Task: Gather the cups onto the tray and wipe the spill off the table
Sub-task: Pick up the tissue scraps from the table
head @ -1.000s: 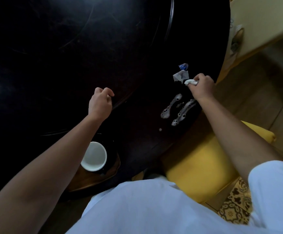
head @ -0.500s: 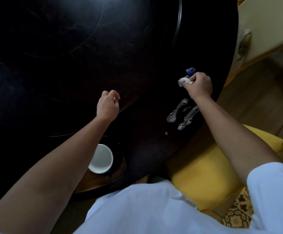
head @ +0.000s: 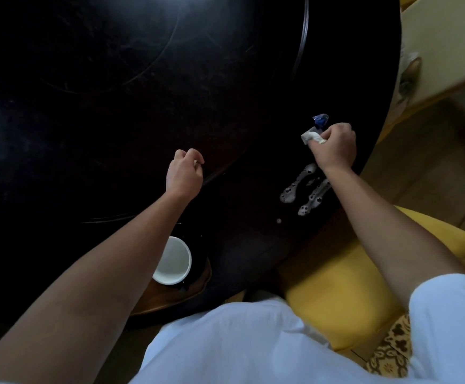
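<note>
Right hand (head: 333, 146) grips wadded white tissue (head: 312, 137); left hand (head: 184, 173) curled, holding nothing, over table (head: 114, 92); spill (head: 304, 191) sits at 7 o'clock of right hand, just beside wrist; best draw tissue flat through both streaks toward edge; cup (head: 173, 260) on tray (head: 181, 297) at 6 o'clock of left hand

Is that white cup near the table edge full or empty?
Empty, as far as the view shows: the cup stands upright and its bare white inside is visible, with no liquid seen. The left arm hides part of it.
</note>
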Demonstrator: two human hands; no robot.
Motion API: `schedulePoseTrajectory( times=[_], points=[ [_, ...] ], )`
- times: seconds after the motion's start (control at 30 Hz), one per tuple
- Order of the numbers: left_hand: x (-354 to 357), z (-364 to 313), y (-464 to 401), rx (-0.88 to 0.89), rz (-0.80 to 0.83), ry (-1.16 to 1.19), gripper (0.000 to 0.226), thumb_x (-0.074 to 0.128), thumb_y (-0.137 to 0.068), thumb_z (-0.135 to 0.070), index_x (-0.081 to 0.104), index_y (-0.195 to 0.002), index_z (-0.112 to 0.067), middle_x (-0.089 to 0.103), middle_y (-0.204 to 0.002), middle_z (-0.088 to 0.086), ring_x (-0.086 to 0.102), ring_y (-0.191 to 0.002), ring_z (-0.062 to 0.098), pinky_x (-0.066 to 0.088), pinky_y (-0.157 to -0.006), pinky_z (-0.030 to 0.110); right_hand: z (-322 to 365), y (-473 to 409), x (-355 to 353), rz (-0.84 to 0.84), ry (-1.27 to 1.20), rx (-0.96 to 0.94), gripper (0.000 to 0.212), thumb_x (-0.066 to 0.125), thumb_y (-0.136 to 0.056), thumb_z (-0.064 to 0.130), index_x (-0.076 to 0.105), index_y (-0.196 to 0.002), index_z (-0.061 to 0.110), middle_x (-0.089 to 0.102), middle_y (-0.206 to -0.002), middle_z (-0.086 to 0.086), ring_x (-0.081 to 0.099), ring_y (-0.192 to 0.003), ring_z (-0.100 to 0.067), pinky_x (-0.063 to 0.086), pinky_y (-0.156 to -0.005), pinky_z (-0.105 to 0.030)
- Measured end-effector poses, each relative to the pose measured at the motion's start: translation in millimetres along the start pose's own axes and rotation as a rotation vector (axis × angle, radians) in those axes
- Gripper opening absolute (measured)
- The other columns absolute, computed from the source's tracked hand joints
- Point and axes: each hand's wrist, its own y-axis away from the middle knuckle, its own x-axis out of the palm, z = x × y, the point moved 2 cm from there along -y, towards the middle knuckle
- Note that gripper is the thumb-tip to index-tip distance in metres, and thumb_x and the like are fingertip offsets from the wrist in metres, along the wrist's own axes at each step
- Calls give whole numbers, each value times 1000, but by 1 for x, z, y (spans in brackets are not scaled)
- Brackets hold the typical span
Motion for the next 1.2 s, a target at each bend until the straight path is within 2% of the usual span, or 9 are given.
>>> schedulePoseTrajectory(
  times=[0.1,0.27,0.43,0.57,0.67,0.77,0.87,0.93,1.2],
  points=[
    [2,1,0,-4,-8,-5,17,46,-106,-17,62,-112,-21,46,-114,-2,50,-79,8,36,-56,18,2,0,-3,-8,-21,-31,28,73,-85,25,63,-92,0,60,-117,-16,53,-110,-34,43,-86,-38],
    [1,1,-1,-6,4,-15,18,45,-106,-18,61,-113,-22,45,-114,-3,50,-79,8,37,-56,19,13,1,0,42,0,6,32,71,-90,35,62,-92,5,62,-112,-17,56,-106,-35,45,-86,-43],
    [0,0,-2,-15,14,-22,18,46,-106,-18,61,-114,-21,46,-113,-3,53,-83,12,38,-56,21,20,3,5,55,100,30,39,67,-94,37,62,-110,1,57,-123,-19,53,-115,-36,44,-94,-41],
    [-1,1,-1,-13,18,-24,17,46,-106,-19,61,-113,-23,45,-114,-4,55,-87,15,42,-59,24,23,3,4,96,84,48,40,66,-96,35,58,-113,0,64,-116,-22,60,-108,-38,48,-88,-44],
    [-1,1,-1,-18,20,-26,17,45,-106,-19,61,-112,-23,46,-114,-3,55,-82,13,44,-58,26,24,6,2,95,67,53,35,65,-96,33,58,-110,2,67,-110,-20,63,-102,-38,51,-84,-46],
    [0,1,-2,-13,16,-25,17,46,-106,-19,61,-112,-23,46,-112,-3,51,-76,9,40,-55,23,21,9,1,129,32,59,34,66,-96,27,55,-118,3,65,-117,-19,62,-107,-36,52,-88,-49],
    [0,1,-2,-10,17,-22,17,46,-106,-19,61,-113,-22,46,-112,-2,51,-75,9,38,-54,22,18,11,-1,166,23,55,46,65,-97,23,48,-137,5,60,-131,-19,58,-120,-37,50,-95,-48],
    [0,1,-2,-9,16,-25,17,46,-106,-19,61,-114,-22,46,-113,-2,50,-75,8,38,-54,22,16,11,-2,178,36,69,51,65,-98,23,46,-142,5,58,-136,-18,55,-125,-37,48,-99,-46],
    [0,1,-3,-9,19,-23,18,46,-106,-19,61,-114,-21,44,-113,-5,50,-78,8,37,-55,21,14,3,-5,231,200,36,36,66,-97,29,66,-126,7,66,-123,-18,58,-116,-37,51,-93,-48]
  ],
)
